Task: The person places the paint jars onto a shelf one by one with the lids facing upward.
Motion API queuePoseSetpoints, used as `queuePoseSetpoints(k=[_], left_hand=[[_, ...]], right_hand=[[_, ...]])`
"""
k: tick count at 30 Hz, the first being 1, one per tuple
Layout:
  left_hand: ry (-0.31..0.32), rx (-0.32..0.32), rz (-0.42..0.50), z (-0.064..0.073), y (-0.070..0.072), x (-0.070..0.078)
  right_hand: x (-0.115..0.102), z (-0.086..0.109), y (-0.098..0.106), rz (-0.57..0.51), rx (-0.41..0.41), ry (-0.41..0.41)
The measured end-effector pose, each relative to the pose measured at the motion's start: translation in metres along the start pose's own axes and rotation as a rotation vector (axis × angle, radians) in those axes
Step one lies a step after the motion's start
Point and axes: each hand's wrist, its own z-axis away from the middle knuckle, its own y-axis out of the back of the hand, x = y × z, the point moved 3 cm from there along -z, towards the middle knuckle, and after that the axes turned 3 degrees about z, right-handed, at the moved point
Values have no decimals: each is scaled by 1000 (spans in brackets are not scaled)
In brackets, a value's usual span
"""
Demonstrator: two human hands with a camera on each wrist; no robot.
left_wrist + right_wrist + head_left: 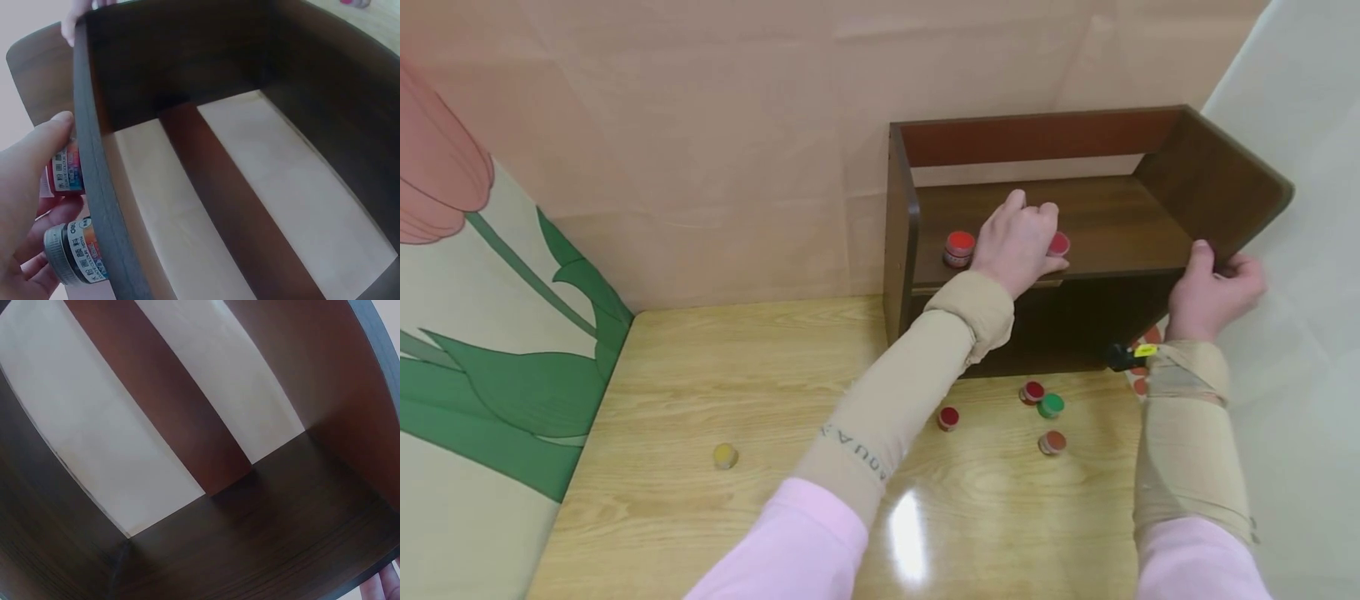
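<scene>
My left hand (1017,242) is over the front of the upper board of a dark brown shelf unit (1112,212). Its thumb and a finger pinch a pinkish-red paint jar (65,169), whose lid shows beside the hand in the head view. A second jar with a ridged grey lid (76,250) stands against the fingers in the left wrist view. To the hand's left on the board is an orange-red jar (959,248). My right hand (1213,292) grips the unit at its right front edge, thumb on the board; its fingers (381,584) show partly in the right wrist view.
Below the unit, the wooden table (662,383) bears a dark red jar (1032,392), a green jar (1051,406), a brownish-red jar (1052,442) and another red jar (948,418). A yellow jar (725,456) lies farther left. Cloth walls stand behind and beside.
</scene>
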Motion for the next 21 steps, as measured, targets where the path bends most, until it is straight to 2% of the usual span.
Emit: queuePoseSetpoints(k=[8,13,18,19,21], left_hand=[[102,-17,-19,-1,-4,-6],[128,-14,-32,-1,-5,-7],[167,-40,-12,0,-1,-7],[172,-39,8,0,1,-7],[153,4,18,0,7,-7]], right_hand=[[-4,4,-2,-10,-3,-2],[-4,5,-4,-5,-6,-12],[-4,5,-4,-7,4,-20],[-4,5,-5,-13,6,-23],[-6,5,-5,-21,6,-24]])
